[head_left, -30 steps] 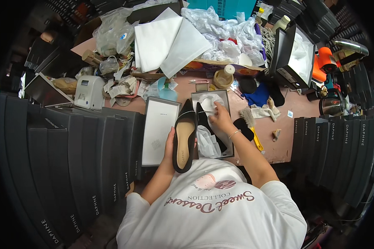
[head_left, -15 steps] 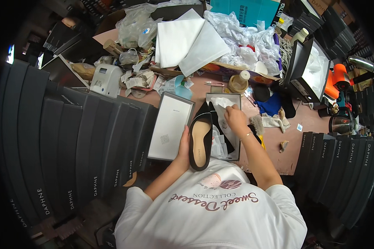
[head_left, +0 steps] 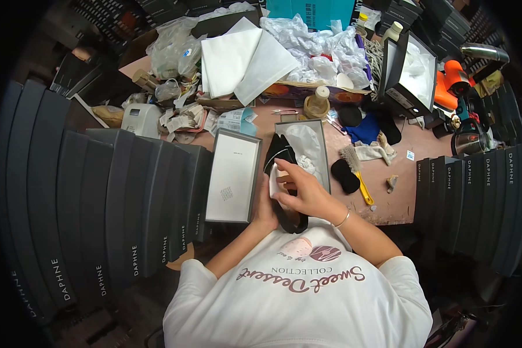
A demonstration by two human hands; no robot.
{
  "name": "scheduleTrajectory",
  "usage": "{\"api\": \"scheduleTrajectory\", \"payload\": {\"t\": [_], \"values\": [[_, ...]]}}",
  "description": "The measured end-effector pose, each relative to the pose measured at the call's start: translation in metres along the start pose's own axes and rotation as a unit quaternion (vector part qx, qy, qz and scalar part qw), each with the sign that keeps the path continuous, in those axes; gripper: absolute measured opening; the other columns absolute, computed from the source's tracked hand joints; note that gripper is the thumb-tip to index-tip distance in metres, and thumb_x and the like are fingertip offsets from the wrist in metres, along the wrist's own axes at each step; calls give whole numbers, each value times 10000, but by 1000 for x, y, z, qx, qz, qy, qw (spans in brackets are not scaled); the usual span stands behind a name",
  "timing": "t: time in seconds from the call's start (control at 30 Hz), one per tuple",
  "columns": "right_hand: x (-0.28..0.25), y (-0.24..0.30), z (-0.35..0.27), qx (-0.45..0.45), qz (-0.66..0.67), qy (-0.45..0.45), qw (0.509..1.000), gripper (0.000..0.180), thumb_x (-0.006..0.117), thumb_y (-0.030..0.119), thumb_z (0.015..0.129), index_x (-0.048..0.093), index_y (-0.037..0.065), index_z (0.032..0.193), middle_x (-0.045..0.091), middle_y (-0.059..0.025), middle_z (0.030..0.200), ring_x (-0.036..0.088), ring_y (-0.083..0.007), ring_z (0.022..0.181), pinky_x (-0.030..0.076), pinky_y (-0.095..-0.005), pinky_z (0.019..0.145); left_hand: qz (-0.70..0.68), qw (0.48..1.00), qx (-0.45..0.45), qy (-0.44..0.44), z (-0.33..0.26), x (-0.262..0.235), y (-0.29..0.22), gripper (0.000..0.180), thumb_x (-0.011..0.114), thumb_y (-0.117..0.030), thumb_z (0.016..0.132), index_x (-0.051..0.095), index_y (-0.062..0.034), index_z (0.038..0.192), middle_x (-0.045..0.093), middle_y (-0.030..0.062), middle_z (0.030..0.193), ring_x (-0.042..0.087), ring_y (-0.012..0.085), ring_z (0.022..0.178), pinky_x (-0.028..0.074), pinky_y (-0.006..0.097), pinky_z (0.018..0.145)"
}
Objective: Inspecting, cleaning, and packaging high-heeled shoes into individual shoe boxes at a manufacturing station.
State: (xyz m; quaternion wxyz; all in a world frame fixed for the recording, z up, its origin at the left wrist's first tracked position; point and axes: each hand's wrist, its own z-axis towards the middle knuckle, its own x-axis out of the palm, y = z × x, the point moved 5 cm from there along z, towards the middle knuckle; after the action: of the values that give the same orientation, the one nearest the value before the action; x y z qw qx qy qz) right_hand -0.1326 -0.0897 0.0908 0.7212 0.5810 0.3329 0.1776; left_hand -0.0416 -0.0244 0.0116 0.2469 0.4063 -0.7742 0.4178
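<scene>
Cluttered desk, brush beside shoebox

The right hand covers the middle of the black shoe, and the left hand sits mostly hidden behind the shoe. What the white scrap under the right fingers is cannot be told. The open shoebox is partly covered by shoe and hand
</scene>
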Motion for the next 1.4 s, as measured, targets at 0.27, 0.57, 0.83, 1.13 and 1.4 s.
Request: {"api": "scheduleTrajectory", "payload": {"t": [0.27,0.57,0.83,1.13,1.4], "values": [[5,22,-9,-147,-316,-66,935,318,625,101,760,611,48,1073,597,-104,896,600,-276,797,497,-357,675,-35,997,64,-23,-7,-5,-8,704,384,-641,920,413,-86,1352,499,109,1297,484,237,1215,397,386,1019],[16,-42,11,-82,-346,-18,934,235,543,84,786,616,33,1003,586,-104,845,599,-285,799,491,-378,683,69,996,54,-31,-7,21,-3,827,369,-678,907,282,-40,1426,406,120,1398,382,225,1305,311,373,1074],[17,-64,39,-54,-312,-12,948,157,674,167,744,626,62,851,563,-88,802,586,-284,784,449,-396,681,-20,1000,10,4,8,0,4,646,392,-589,946,426,-56,1311,522,117,1274,502,235,1199,401,395,1019],[-16,-182,20,107,-472,72,872,180,568,168,862,643,72,994,629,-167,924,649,-330,846,537,-411,725,-40,993,-66,-87,19,-37,-2,479,515,-400,905,561,-19,1191,651,176,1017,659,271,877,549,388,782],[-39,-99,4,100,-326,-9,940,278,588,63,802,560,43,1079,575,-193,992,586,-379,937,517,-435,776,-11,996,-4,-91,20,-40,8,375,554,-296,915,531,-70,1212,626,79,1085,621,197,976,511,351,860]]}}
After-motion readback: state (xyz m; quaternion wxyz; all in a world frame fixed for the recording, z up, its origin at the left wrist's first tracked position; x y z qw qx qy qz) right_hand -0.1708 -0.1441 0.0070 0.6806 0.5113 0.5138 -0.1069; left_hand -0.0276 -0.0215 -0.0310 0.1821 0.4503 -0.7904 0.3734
